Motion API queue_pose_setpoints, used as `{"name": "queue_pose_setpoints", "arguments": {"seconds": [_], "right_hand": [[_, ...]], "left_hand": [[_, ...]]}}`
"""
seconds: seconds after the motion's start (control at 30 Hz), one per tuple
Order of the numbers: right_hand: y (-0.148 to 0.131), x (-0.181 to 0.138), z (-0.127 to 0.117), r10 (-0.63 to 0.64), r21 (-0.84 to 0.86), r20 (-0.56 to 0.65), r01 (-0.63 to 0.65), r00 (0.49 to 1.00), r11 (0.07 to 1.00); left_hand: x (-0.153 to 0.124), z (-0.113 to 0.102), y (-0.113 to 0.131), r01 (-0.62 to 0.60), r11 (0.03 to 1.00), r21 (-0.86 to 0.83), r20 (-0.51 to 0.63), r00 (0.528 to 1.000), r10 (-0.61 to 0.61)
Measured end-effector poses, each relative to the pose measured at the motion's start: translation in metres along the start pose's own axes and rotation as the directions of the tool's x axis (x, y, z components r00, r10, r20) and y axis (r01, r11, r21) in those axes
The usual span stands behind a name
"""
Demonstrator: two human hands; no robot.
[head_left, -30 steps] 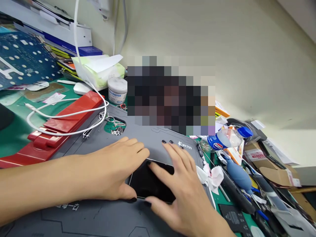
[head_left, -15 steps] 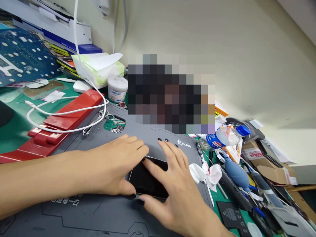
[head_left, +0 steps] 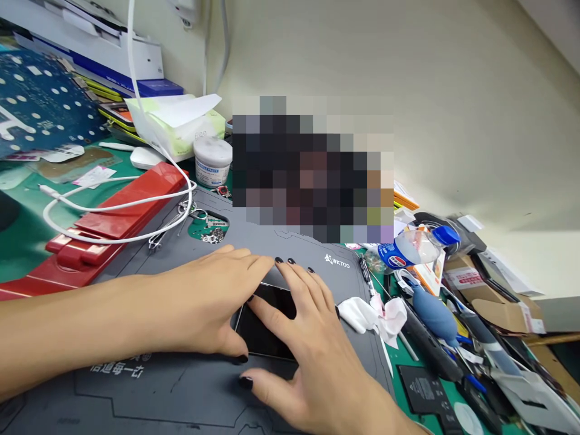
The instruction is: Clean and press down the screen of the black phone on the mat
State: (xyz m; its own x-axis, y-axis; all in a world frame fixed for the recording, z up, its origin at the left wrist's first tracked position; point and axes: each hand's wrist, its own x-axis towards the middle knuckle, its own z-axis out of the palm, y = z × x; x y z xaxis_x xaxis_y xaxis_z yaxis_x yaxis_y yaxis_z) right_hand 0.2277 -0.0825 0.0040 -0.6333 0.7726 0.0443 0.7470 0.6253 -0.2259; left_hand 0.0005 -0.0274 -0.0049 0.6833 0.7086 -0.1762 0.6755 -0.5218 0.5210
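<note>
A dark-screened smartphone (head_left: 267, 332) lies on the grey work mat (head_left: 149, 411), partly covered by both hands. My left hand (head_left: 222, 302) is curled around its left end, thumb at the near edge and fingers toward the far edge. Across the right part of the phone spreads my right hand (head_left: 312, 326). Its index finger reaches over the screen to the far left corner, and its other fingers stretch past the far edge. The right thumb points left, just in front of the near edge. The phone's right end is hidden under this hand.
A red hinged tool (head_left: 131, 205) and white cable (head_left: 131, 238) lie at left, near a paste jar (head_left: 212, 162). At right are crumpled tissue (head_left: 362, 314), a bottle (head_left: 414, 248), a blue blower bulb (head_left: 435, 314) and a flat black battery (head_left: 423, 389). A pixelated patch hides the back.
My right hand has slid slightly left across the phone, its index fingertip nearer the left hand. My left hand keeps nearly the same hold. The whole view has shifted a little.
</note>
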Motion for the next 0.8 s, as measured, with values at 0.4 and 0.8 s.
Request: {"name": "queue_pose_setpoints", "arguments": {"seconds": [0.4,0.8], "right_hand": [[0.032,-0.011,-0.01,0.006,-0.067,-0.129,-0.015,0.992,0.998],[0.095,-0.053,-0.026,0.277,0.117,-0.157,-0.261,0.948,0.958]], "left_hand": [[0.0,0.004,-0.007,-0.038,0.999,0.008,-0.031,0.999,0.038],[-0.004,0.009,-0.025,-0.164,0.986,-0.009,-0.048,0.985,0.163]]}}
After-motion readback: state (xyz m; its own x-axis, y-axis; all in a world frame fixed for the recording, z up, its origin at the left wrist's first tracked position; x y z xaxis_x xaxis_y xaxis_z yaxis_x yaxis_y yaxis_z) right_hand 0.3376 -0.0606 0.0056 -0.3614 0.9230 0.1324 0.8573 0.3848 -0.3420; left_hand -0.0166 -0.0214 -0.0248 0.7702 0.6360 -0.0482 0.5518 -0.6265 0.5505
